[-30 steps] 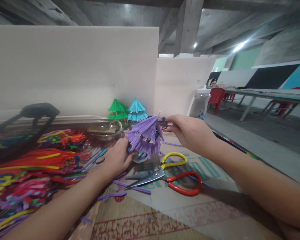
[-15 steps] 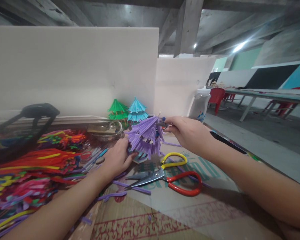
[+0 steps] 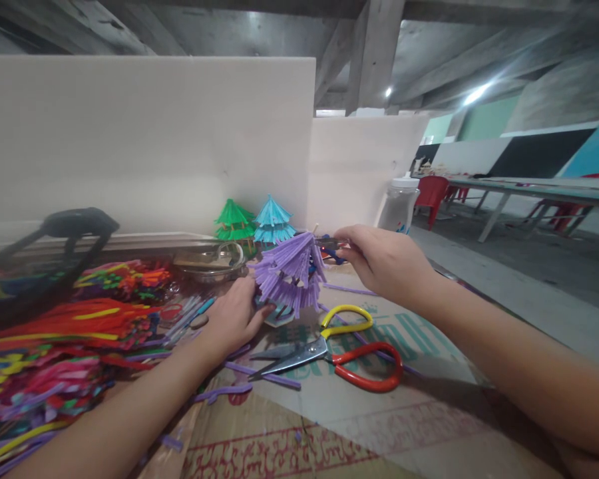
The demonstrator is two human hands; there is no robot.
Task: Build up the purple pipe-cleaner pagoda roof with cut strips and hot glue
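A purple pipe-cleaner pavilion (image 3: 290,273) with a two-tiered, umbrella-like roof stands tilted at the middle of the table. My left hand (image 3: 237,311) grips its pale base from the left, fingertips partly hidden behind it. On the other side, my right hand (image 3: 387,259) is closed on small blue-handled pliers (image 3: 331,246), their dark metal jaws at the roof's peak. Whether the jaws grip anything there, I cannot tell. In front lie large scissors (image 3: 324,347), blades apart, with one yellow and one red handle. Purple pipe cleaners (image 3: 264,374) lie under and around them.
Behind stand a green pavilion (image 3: 233,219) and a blue one (image 3: 274,219). Bundles of coloured pipe cleaners (image 3: 64,326) and a glass bowl (image 3: 209,259) fill the left. A clear bottle (image 3: 398,207) is at the back right, beside a white partition (image 3: 144,140).
My right hand has shifted slightly right, and more of the pliers' blue handle shows. My left hand and the pavilion have hardly moved.
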